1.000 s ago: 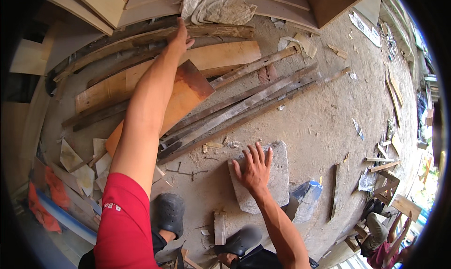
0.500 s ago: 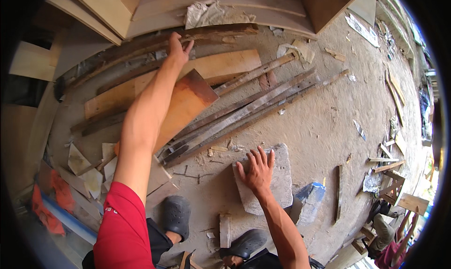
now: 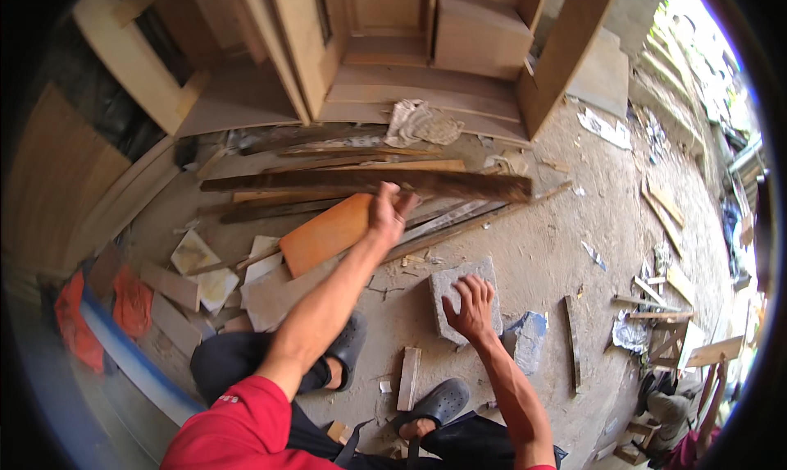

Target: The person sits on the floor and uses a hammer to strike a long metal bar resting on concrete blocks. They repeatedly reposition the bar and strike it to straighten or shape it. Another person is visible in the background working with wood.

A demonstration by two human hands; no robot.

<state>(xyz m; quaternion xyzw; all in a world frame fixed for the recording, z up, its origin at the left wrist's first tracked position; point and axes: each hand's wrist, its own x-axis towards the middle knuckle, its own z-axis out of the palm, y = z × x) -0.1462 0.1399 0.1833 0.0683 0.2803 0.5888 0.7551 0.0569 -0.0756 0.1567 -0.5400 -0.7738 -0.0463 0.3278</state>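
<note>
A long dark wooden plank (image 3: 311,180) is gripped near its middle by my left hand (image 3: 388,214). It lies across the view, above the other boards on the ground. The left fingers curl around its lower edge and are partly hidden. My right hand (image 3: 474,308) is over a pale grey concrete block (image 3: 466,271), with the fingers apart and holding nothing. Whether the palm presses on the block I cannot tell. An orange-brown board (image 3: 324,236) sits under and in front of the plank, among several narrow wood strips.
Wooden cabinets (image 3: 385,76) stand at the far side, with a crumpled cloth (image 3: 418,124) at their base. Board offcuts (image 3: 201,261) and orange fabric (image 3: 131,302) lie left. A plastic-wrapped lump (image 3: 526,343) is beside the block. Another person's arm (image 3: 709,408) shows at lower right.
My left hand has lifted the dark plank off the ground and brought it nearer and to the right. The right hand stays at the block. The view has tilted up toward the cabinets.
</note>
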